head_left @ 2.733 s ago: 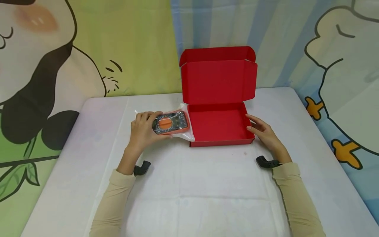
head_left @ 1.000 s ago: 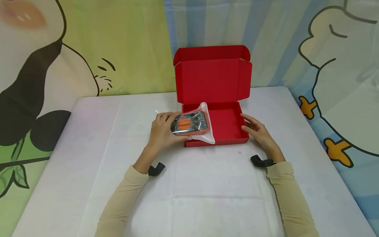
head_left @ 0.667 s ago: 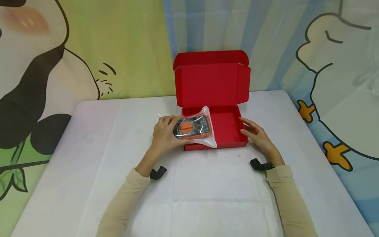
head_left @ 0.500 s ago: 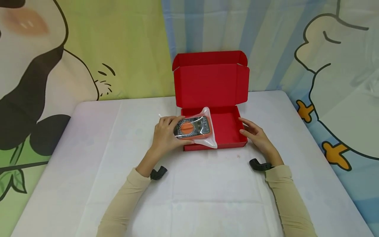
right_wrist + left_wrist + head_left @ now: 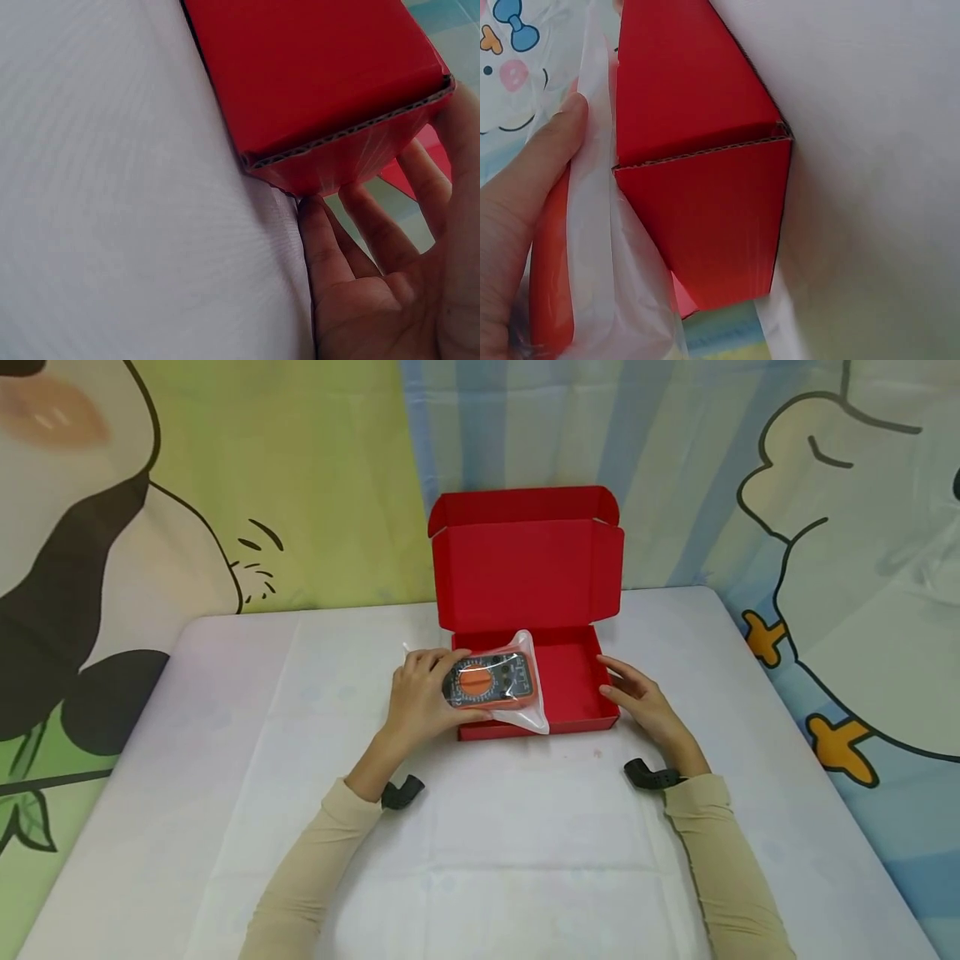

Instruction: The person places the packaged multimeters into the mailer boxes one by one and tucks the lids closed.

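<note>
Two bare hands at work over the white-covered counter (image 5: 510, 843), both reaching in from the near side. Left hand (image 5: 415, 700): grip pinching the multimeter (image 5: 491, 681) through its clear plastic bag (image 5: 531, 718), thumb along the near edge, fingers over the far edge. The multimeter is above the left part of the red box (image 5: 572, 681), dial side up, slightly tilted; its left end is hidden under the hand. One bag corner hangs over the front wall; another sticks out left past the knuckles. From here I can't tell whether the multimeter touches the box floor.

Right hand (image 5: 647, 706): grip spread, fingertips resting against the outer right wall of the box, thumb at the top rim near the front corner. Right wrist view confirms fingertip contact, low on the wall.

Box sits flat toward the back of the counter, lid (image 5: 512, 575) raised upright behind it, flaps folded forward. Both forearms in beige sleeves (image 5: 723, 852), a black wrist unit (image 5: 402, 793) on each. Behind the counter, a backdrop (image 5: 322, 485) in yellow-green and blue stripes, with large cartoon animals either side.
</note>
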Demonstrator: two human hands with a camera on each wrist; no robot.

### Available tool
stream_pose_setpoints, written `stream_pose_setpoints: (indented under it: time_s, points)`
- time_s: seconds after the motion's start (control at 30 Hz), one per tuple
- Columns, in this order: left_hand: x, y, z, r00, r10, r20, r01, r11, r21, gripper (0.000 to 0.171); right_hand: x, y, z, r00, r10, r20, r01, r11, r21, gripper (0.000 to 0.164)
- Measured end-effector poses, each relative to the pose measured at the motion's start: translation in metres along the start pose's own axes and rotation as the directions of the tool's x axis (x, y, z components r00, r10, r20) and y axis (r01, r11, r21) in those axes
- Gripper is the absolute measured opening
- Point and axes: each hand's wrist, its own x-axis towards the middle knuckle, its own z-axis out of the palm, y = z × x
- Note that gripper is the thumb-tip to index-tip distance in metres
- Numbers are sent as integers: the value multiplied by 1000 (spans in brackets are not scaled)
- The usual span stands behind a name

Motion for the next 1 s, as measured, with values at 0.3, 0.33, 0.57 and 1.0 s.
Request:
stream_pose_setpoints:
  time_s: [0.3,0.33,0.57,1.0]
  points:
    - [6,7,2,1000,2,-9,-2,1000,2,86,3,0,1,1000,21,-16,-22,1000,-19,59]
    - [6,8,3,1000,3,-10,-3,1000,3,86,3,0,1,1000,20,-15,-20,1000,-20,60]
    - [9,11,6,999,19,-26,-19,1000,18,84,2,-1,1,999,22,-23,-23,999,-28,60]
    - [15,18,11,996,68,-50,-66,997,35,84,2,3,0,1000,0,-11,0,1000,4,59]
